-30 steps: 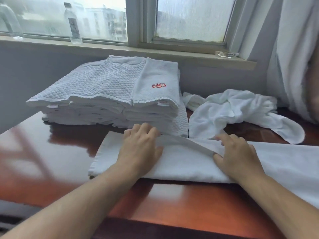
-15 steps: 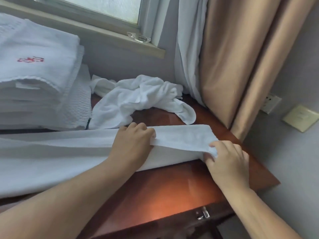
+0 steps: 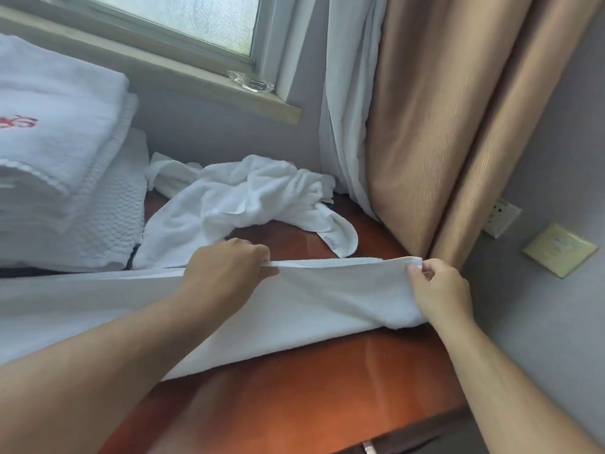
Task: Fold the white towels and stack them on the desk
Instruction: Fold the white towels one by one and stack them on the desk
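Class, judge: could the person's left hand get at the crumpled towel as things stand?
Probably yes. The crumpled towel lies just beyond the left hand, with only bare desk between, but that hand grips the edge of the long towel and must let go first.

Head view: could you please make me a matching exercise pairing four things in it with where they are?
Things:
1. long towel
2. crumpled towel
3. stack of folded towels
4. glass dish

Places:
A. on the window sill
B. piled high at the left of the desk
C. gripped by the left hand and the right hand
D. lying loose at the back of the desk

Pairs: 1-C, 2-D, 3-B, 4-A.
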`<action>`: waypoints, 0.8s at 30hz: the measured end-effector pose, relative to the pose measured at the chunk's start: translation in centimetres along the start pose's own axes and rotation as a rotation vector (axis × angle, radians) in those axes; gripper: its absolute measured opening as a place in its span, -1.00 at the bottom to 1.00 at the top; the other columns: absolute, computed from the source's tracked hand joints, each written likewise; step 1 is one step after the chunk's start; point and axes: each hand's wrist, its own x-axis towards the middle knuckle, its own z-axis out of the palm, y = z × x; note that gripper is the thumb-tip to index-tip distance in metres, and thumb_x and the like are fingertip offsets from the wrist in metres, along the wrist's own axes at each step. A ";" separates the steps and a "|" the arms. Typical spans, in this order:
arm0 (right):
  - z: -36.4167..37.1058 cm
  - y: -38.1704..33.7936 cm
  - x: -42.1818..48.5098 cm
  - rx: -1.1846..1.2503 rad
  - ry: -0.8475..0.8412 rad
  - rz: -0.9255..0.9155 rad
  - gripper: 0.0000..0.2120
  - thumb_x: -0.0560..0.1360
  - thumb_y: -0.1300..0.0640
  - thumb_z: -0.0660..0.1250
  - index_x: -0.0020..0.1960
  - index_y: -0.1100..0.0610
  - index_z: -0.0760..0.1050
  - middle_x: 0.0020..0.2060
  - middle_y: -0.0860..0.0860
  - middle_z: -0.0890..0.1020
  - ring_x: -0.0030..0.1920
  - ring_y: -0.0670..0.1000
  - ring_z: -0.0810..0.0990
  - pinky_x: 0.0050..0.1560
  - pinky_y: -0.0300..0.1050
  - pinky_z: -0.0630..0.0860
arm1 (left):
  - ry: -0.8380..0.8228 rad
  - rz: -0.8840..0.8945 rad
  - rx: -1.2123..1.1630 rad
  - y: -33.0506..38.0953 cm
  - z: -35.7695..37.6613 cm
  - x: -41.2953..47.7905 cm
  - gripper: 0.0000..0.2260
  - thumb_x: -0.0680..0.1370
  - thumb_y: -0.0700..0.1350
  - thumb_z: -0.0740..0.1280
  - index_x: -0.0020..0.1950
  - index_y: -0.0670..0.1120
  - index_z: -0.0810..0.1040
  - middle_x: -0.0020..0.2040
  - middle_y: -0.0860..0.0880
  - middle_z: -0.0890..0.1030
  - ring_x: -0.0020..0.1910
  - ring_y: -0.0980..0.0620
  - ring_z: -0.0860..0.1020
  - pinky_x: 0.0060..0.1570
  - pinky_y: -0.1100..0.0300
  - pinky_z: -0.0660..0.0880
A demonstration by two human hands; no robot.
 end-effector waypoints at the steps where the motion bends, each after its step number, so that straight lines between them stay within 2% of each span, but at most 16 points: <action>1: 0.4 -0.1 0.8 0.099 -0.018 0.059 -0.83 0.61 -0.01 0.30 -0.02 0.07 0.56 -0.14 0.00 0.62 -0.11 0.10 0.50 -0.22 -0.09 0.35 | -0.004 0.000 0.009 -0.1 0.1 0.3 -0.70 0.59 0.30 0.20 -0.17 0.11 0.41 -0.18 0.09 0.54 -0.23 0.03 0.41 -0.37 0.15 0.27; 4: 1.6 -0.3 3.1 0.171 -0.021 0.086 -0.80 0.62 -0.03 0.29 -0.15 0.02 0.48 -0.23 -0.12 0.57 -0.13 0.06 0.54 -0.28 -0.14 0.32 | -0.015 -0.005 0.024 -0.5 0.4 1.0 -0.67 0.59 0.32 0.18 -0.17 0.11 0.40 -0.24 0.09 0.50 -0.26 0.01 0.41 -0.40 0.15 0.23; 8: 3.2 -1.0 5.1 0.080 -0.043 0.036 -0.75 0.63 -0.09 0.23 -0.17 0.00 0.43 -0.26 -0.10 0.57 -0.25 -0.07 0.50 -0.33 -0.12 0.32 | -0.017 -0.019 0.056 -1.5 1.2 1.5 -0.62 0.57 0.35 0.16 -0.19 0.07 0.43 -0.32 0.10 0.44 -0.34 0.03 0.37 -0.47 0.18 0.16; 10: 4.1 -1.2 5.5 -0.001 -0.065 0.033 -0.74 0.63 -0.12 0.21 -0.17 0.00 0.42 -0.28 -0.07 0.58 -0.27 -0.04 0.51 -0.37 -0.13 0.30 | -0.036 -0.024 0.063 -2.0 1.5 1.6 -0.61 0.57 0.36 0.16 -0.17 0.07 0.43 -0.31 0.10 0.44 -0.34 0.04 0.37 -0.47 0.19 0.16; 13: 5.1 -1.5 5.4 -0.105 -0.065 0.013 -0.72 0.62 -0.12 0.23 -0.18 0.01 0.42 -0.29 -0.05 0.57 -0.28 0.00 0.51 -0.35 -0.12 0.33 | -0.044 -0.017 0.035 -2.7 2.1 1.3 -0.64 0.56 0.37 0.13 -0.04 0.10 0.45 -0.25 0.12 0.45 -0.30 0.04 0.42 -0.42 0.17 0.24; 15: 5.4 -1.9 4.9 -0.222 -0.046 -0.036 -0.77 0.61 -0.08 0.26 -0.16 0.01 0.43 -0.20 -0.05 0.58 -0.17 0.06 0.53 -0.17 -0.04 0.42 | -0.025 -0.015 0.017 -3.0 2.3 1.1 -0.65 0.57 0.36 0.14 0.05 0.11 0.45 -0.22 0.13 0.44 -0.29 0.03 0.39 -0.37 0.14 0.30; 17: 5.7 -2.9 3.9 -0.318 0.004 -0.126 -0.87 0.59 -0.02 0.29 -0.07 0.01 0.48 -0.08 -0.01 0.56 0.01 0.14 0.51 0.06 0.06 0.38 | -0.042 -0.027 0.001 -3.2 2.2 0.9 -0.67 0.58 0.34 0.14 0.12 0.13 0.43 -0.15 0.14 0.42 -0.24 0.04 0.39 -0.32 0.13 0.31; 18: 5.9 -3.8 3.2 -0.314 0.020 -0.169 -0.88 0.59 0.00 0.29 -0.06 0.03 0.51 -0.07 0.00 0.56 0.05 0.16 0.49 0.08 0.08 0.35 | -0.060 -0.034 -0.003 -3.3 2.0 0.9 -0.67 0.58 0.34 0.13 0.15 0.15 0.41 -0.12 0.15 0.44 -0.21 0.04 0.42 -0.31 0.13 0.31; 20: 6.7 -6.1 1.3 -0.247 -0.012 -0.247 -0.80 0.59 0.02 0.26 -0.14 0.07 0.55 -0.14 0.01 0.57 -0.03 0.13 0.48 0.00 0.05 0.31 | -0.096 -0.050 -0.007 -4.0 1.3 0.6 -0.67 0.59 0.33 0.12 0.19 0.15 0.38 -0.02 0.13 0.53 -0.12 0.03 0.50 -0.28 0.12 0.33; 22: 7.4 -8.7 -1.3 -0.157 -0.082 -0.307 -0.67 0.59 0.01 0.23 -0.31 0.09 0.48 -0.27 -0.01 0.54 -0.11 0.10 0.46 -0.08 -0.01 0.25 | -0.122 -0.063 -0.010 -5.1 0.5 -0.2 -0.64 0.59 0.33 0.12 0.26 0.16 0.36 0.11 0.09 0.59 0.03 0.00 0.56 -0.19 0.10 0.39; 24: 8.0 -11.4 -4.3 -0.075 -0.142 -0.381 -0.65 0.59 -0.01 0.22 -0.34 0.07 0.48 -0.30 -0.04 0.54 -0.13 0.06 0.43 -0.08 -0.04 0.24 | -0.141 -0.069 0.033 -6.8 -0.6 -1.5 -0.61 0.59 0.35 0.12 0.32 0.18 0.30 0.19 0.09 0.59 0.13 -0.02 0.57 -0.14 0.09 0.37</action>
